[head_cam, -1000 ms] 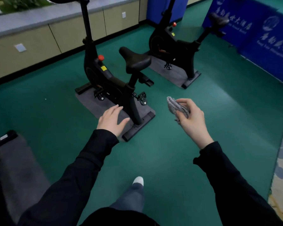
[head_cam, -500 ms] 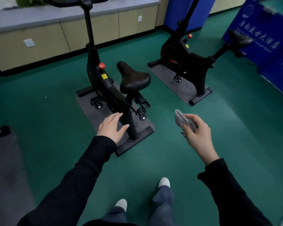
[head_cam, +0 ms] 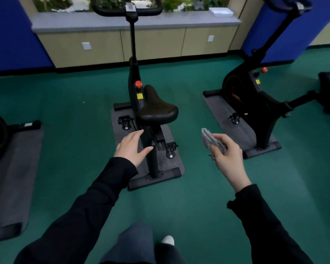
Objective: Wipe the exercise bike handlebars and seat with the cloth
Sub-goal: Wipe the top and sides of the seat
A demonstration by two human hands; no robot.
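Right hand (head_cam: 227,157) is gripping a crumpled grey cloth (head_cam: 211,140) in curled fingers, held in the air right of the black padded bike seat (head_cam: 157,109), not touching it. Left hand (head_cam: 131,147) is hovering with fingers spread wide just below the seat; black looped handlebars (head_cam: 127,10) are sitting well beyond, untouched.

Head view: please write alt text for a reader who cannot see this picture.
A person stands behind a black exercise bike, the right hand gripping a grey cloth and the left hand open below the seat. A second bike stands at the right, each on a grey mat on green floor.
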